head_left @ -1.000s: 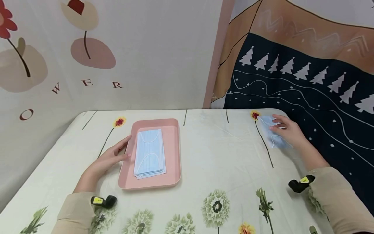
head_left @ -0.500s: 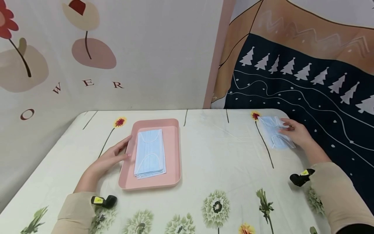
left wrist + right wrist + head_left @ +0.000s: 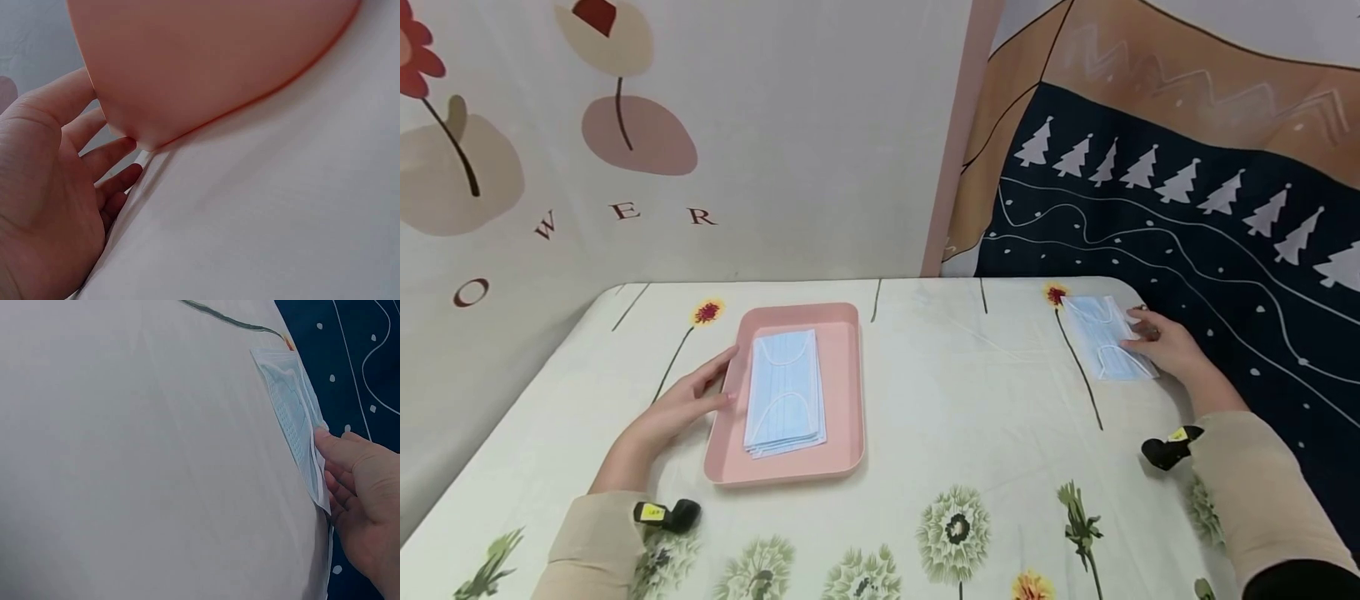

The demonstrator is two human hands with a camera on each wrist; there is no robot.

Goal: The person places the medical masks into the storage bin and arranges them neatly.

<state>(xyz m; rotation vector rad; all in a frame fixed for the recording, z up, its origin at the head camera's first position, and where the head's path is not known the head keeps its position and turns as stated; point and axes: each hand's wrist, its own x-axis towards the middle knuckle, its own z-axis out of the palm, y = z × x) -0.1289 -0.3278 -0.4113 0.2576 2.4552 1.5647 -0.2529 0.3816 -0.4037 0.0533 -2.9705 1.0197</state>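
My left hand (image 3: 681,404) rests against the left side of a pink tray (image 3: 842,392), its relaxed fingers touching the outer wall. Inside the tray lies a stack of light blue disposable face masks (image 3: 785,392) with white ear loops. At the far right of the table, a single face mask (image 3: 1101,337) lies by the edge. My right hand (image 3: 1172,346) is at its right side; in the right wrist view the thumb (image 3: 331,445) is on the mask, with the other fingers curled below its edge, pinching it.
A white tablecloth (image 3: 955,400) printed with flowers covers the table. Behind stands a pale wall hanging (image 3: 812,150); a dark cloth with white trees (image 3: 1150,225) hangs at the right, close beside the table's edge.
My right hand has shifted right, from over the single mask to its right edge, and more of the mask shows. The left hand and tray stay put.
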